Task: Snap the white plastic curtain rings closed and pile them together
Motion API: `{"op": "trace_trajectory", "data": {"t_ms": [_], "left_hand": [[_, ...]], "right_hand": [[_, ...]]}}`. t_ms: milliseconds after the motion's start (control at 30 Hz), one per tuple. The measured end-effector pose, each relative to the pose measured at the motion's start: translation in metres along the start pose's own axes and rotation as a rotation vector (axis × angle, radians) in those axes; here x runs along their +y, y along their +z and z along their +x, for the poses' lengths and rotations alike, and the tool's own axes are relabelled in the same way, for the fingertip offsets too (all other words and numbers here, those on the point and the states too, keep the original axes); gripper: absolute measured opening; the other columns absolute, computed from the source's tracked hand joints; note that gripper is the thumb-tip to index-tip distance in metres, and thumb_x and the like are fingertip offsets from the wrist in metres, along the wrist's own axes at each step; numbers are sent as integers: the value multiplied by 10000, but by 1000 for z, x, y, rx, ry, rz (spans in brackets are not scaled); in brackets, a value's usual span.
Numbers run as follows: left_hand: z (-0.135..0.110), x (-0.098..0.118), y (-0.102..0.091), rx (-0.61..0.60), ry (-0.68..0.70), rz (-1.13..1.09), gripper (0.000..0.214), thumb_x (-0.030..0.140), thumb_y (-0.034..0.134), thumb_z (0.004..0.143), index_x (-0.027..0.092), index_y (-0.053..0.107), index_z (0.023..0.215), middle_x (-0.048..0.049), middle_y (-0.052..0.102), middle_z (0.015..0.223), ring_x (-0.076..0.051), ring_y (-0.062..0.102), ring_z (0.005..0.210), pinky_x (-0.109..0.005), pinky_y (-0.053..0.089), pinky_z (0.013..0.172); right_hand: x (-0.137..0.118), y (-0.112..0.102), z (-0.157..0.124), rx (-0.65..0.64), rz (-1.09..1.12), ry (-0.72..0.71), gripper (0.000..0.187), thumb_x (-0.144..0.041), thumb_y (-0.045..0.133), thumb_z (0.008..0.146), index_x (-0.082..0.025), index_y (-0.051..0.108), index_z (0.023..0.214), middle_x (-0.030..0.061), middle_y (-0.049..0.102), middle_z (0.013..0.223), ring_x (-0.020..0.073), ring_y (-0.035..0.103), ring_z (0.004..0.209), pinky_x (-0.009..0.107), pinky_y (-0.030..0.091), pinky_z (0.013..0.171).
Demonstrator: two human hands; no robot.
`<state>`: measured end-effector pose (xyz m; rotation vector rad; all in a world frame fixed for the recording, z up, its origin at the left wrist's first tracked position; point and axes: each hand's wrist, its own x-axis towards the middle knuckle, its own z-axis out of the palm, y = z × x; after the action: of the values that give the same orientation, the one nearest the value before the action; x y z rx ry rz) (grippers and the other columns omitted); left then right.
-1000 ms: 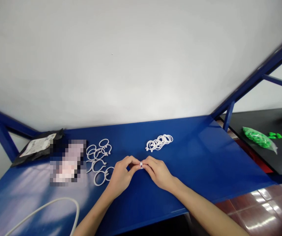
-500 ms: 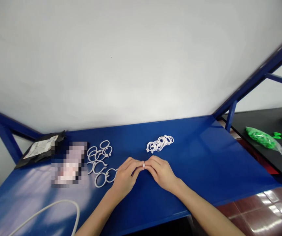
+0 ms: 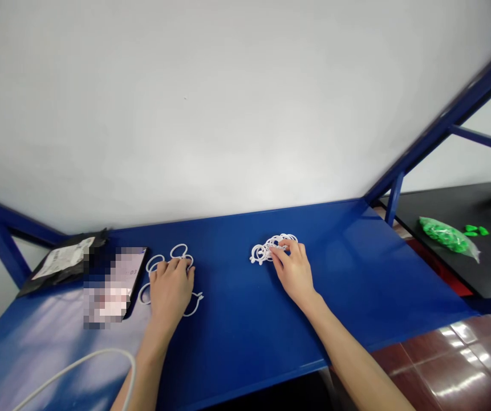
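My left hand (image 3: 170,291) reaches palm down over a loose group of white plastic rings (image 3: 179,251). Its fingers are slightly apart, and the fingertips touch or hover over the rings. Several of these rings have a gap with small knobbed ends, and the hand covers part of the group. At the near edge of a second pile of overlapping white rings (image 3: 259,252), my right hand (image 3: 294,271) has its thumb and forefinger around a white ring. The fingertips partly hide that ring, and the rings in this pile look closed.
A phone (image 3: 136,273), partly blurred out, lies left of the loose rings beside a black labelled package (image 3: 68,257). A white cable (image 3: 95,353) curves across the near left. Blue frame posts (image 3: 393,200) flank the blue table (image 3: 236,319). A bag of green pieces (image 3: 446,235) lies on a black table.
My hands have parted from a fingertip-to-fingertip hold on a small white piece. The left hand moved left onto the loose rings. The right moved forward to the ring pile.
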<state>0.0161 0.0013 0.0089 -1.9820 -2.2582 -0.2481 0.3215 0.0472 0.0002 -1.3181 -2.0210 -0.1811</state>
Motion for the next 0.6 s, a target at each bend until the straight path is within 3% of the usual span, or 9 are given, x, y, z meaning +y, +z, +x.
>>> {"op": "trace_trajectory", "data": {"t_ms": [200,400,500,600], "left_hand": [[1,6,-3,52,-10,-106,280,317,455,974,195,706,997,-125,718,1077,-357,549,1065,-469,392,901],[2,13,-15,130,-32,-439,204,345,510,928,208,658,894,-94,693,995,-288,560,959,-436,434,925],[1,18,-21,5,-108,-759,201,406,558,896,222,639,903,-50,680,900,-233,588,837,-375,471,794],[-4,25,-25,-241,-106,-1188,246,460,577,921,216,611,918,-34,685,887,-174,597,760,-315,474,717]], "right_hand": [[-7,-3,-2,17,56,4,178,-195,613,975,-230,724,1110,114,615,1123,258,560,959,414,568,804],[-25,-8,-5,14,152,-36,144,-178,609,969,-226,715,1055,109,632,1079,250,573,950,402,572,787],[-36,-8,-9,-39,223,-107,156,-175,600,973,-210,700,1088,107,643,1061,245,589,950,402,578,792],[-45,-8,-12,-108,344,-161,228,-194,587,984,-212,653,1202,105,642,1108,246,616,1026,415,588,865]]}}
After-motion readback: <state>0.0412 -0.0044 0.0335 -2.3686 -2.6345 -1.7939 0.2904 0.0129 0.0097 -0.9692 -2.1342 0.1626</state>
